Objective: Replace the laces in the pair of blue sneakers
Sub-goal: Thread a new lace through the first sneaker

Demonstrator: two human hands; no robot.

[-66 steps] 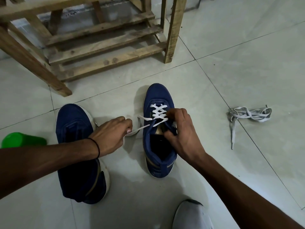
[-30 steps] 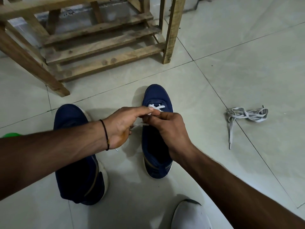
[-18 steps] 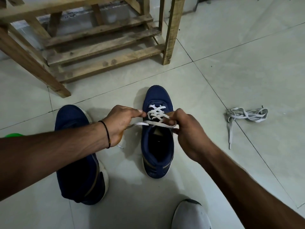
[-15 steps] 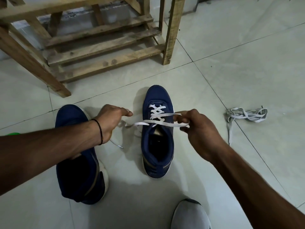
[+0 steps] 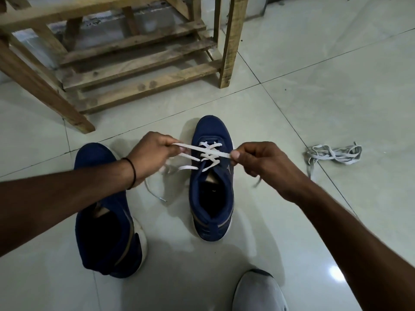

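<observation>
1. Head view: one blue sneaker (image 5: 211,198) stands mid-floor, its toe toward the wooden rack (image 5: 139,70). The second sneaker (image 5: 105,232) lies near its left, partly under the left forearm. Bare tile runs right to the loose grey lace (image 5: 332,153).
2. The left hand (image 5: 152,151) and right hand (image 5: 260,162), fingers curled, each pinch an end of the white lace (image 5: 208,151) on either side of the shoe.
3. A second ago the hands met over the tongue; now they are apart and the lace is taut.
</observation>
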